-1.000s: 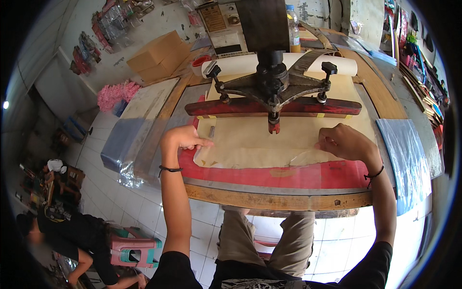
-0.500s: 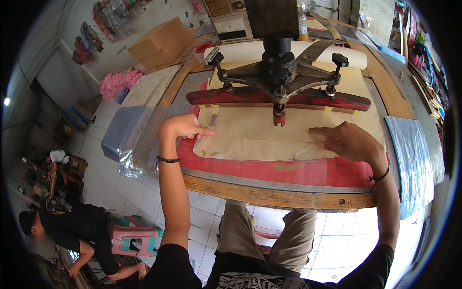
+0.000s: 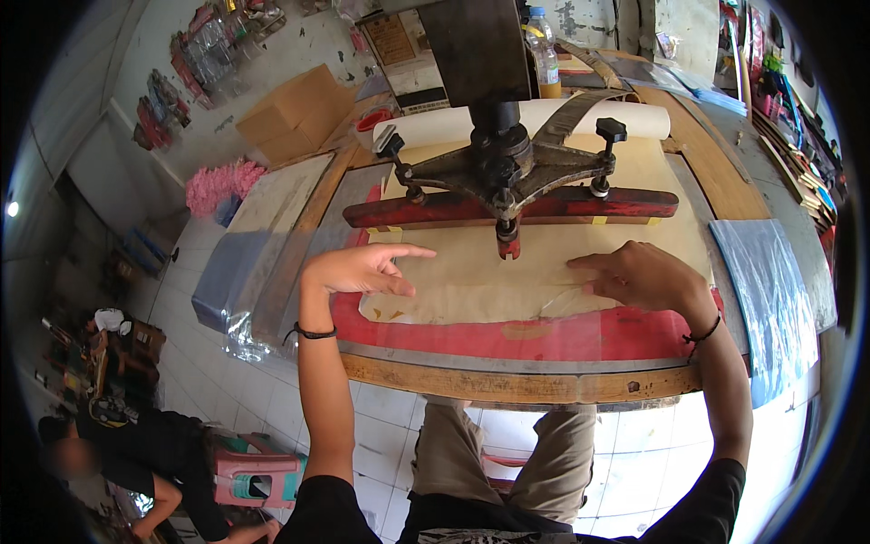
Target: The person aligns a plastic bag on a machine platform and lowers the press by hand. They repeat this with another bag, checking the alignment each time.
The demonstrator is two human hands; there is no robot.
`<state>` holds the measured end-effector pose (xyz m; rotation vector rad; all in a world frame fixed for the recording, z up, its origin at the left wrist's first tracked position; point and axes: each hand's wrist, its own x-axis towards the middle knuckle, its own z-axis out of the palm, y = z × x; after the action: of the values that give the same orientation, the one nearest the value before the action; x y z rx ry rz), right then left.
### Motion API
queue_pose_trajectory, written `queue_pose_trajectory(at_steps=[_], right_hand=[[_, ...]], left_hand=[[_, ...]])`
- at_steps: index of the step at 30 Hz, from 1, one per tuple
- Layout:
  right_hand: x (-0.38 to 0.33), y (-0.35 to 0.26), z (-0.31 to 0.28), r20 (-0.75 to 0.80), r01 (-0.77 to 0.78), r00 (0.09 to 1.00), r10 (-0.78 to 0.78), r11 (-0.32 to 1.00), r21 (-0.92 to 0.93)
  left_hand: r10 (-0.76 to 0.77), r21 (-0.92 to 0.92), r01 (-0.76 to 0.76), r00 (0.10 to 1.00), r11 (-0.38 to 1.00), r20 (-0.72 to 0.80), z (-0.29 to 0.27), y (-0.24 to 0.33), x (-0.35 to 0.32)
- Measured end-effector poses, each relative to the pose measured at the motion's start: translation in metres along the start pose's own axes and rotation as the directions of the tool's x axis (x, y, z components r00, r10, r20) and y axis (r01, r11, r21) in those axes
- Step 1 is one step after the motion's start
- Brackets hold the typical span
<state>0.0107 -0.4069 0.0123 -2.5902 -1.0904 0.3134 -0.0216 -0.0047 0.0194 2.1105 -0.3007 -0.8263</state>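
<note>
My left hand (image 3: 362, 270) hovers over or rests lightly on the left side of a tan sheet (image 3: 480, 281), its index finger stretched out and its thumb apart. Over the sheet's right side, my right hand (image 3: 642, 276) has its index finger extended and thumb apart; I see nothing gripped in it. Under the tan sheet lies a red sheet (image 3: 462, 340), and clear film appears to lie over the front part. Beyond my hands, a dark red press bar (image 3: 580, 203) with yellow tape bits hangs from a black metal bracket (image 3: 444, 170) on a thick post.
A wooden table edge (image 3: 507, 384) runs in front of me. Blue plastic sheets (image 3: 766, 299) lie at the right, with a bluish clear stack (image 3: 231, 276) at the left. Behind the bar are a white roll (image 3: 426, 127) and a bottle (image 3: 544, 54). A person (image 3: 145, 453) works at far left.
My left thumb and index finger have spread apart, and the index now points nearer the bar. My right hand has shifted slightly left. The whole view has tilted a little.
</note>
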Motion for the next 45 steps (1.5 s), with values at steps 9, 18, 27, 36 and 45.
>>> queue_pose_trajectory(at_steps=[9, 18, 27, 36, 45], right_hand=[[0.004, 0.003, 0.007, -0.064, 0.145, 0.987, -0.145, 0.989, -0.011], [0.01, 0.002, 0.019, -0.082, 0.255, 0.964, -0.253, 0.967, 0.004], [0.01, 0.006, 0.02, 0.021, 0.242, 0.97, -0.243, 0.97, 0.031], [0.013, 0.009, 0.021, 0.006, 0.25, 0.968, -0.251, 0.965, 0.073], [0.014, 0.013, 0.022, 0.003, 0.268, 0.963, -0.268, 0.962, 0.05]], left_hand=[[-0.122, 0.199, 0.119, 0.992, 0.973, 0.006, 0.005, 0.006, 0.007], [-0.135, 0.285, 0.123, 0.991, 0.95, 0.021, 0.007, 0.006, 0.012], [-0.059, 0.297, 0.05, 0.998, 0.953, 0.022, 0.008, 0.001, 0.015], [-0.072, 0.296, 0.063, 0.997, 0.953, 0.02, 0.009, 0.002, 0.021], [-0.095, 0.29, 0.085, 0.995, 0.953, 0.022, 0.012, 0.007, 0.02]])
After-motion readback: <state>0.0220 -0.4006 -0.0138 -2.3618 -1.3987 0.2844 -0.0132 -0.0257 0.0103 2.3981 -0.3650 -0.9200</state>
